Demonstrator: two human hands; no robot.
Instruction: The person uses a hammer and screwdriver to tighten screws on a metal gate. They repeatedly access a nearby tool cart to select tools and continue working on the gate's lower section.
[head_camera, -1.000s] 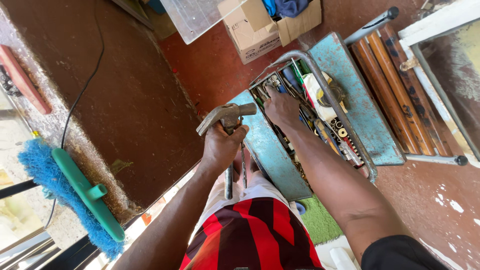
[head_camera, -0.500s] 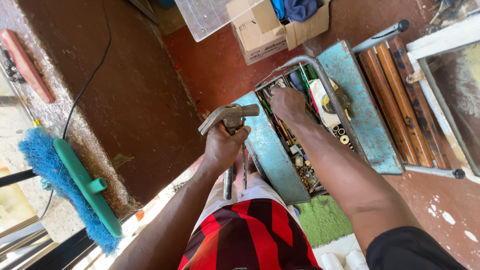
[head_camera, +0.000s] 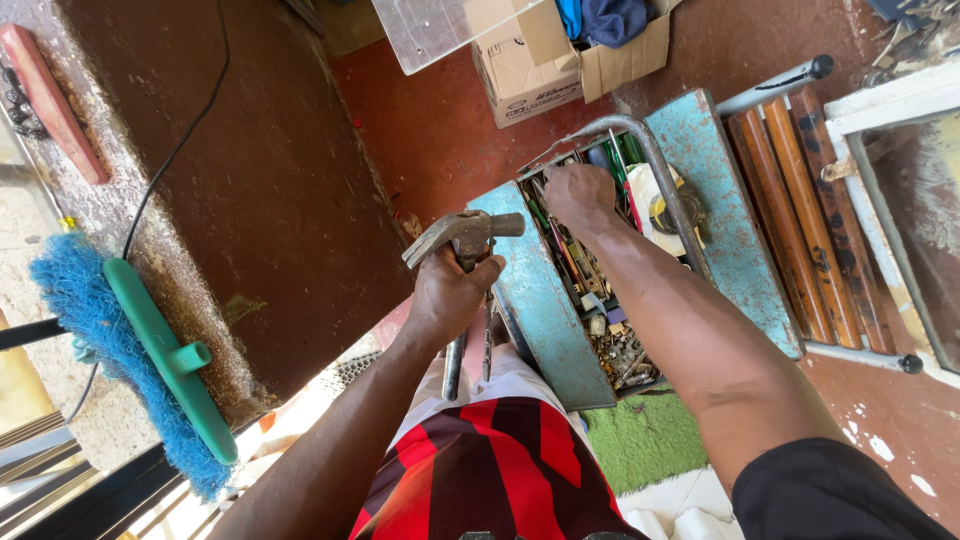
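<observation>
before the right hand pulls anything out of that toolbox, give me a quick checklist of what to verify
1. Left hand has a firm grip on the claw hammer: ok.
2. Toolbox lids spread open: ok.
3. Right hand inside among the tools: ok.
4. What the right hand's fingers hold: cannot tell, hidden.
5. Carry handle clear of the wrist: not ok, it arches right beside it.
6. Loose screws kept inside: ok.

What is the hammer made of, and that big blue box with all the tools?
The hammer in the left hand looks like metal: its head is dull grey-brown with rusty patches, and the handle seems to be a bare metal tube. The tool box, where the right hand reaches, looks like sheet metal painted light blue; the paint is chipped and rust shows through.
</observation>
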